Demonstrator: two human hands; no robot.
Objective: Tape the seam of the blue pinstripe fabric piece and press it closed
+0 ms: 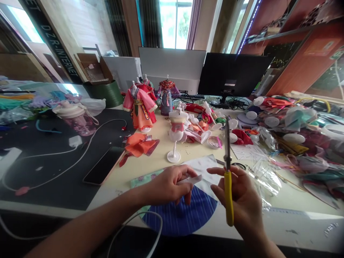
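White strip [196, 179] | pinched in left hand [171, 183], tip protruding | right hand [246, 195] holding scissors [228, 191], thumb apart

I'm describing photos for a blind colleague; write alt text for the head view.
The left hand holds a small white strip; the right hand holds yellow-handled metal scissors. Below the left hand lies striped blue cloth; behind stand a small white mannequin and a pink-and-orange miniature robe.
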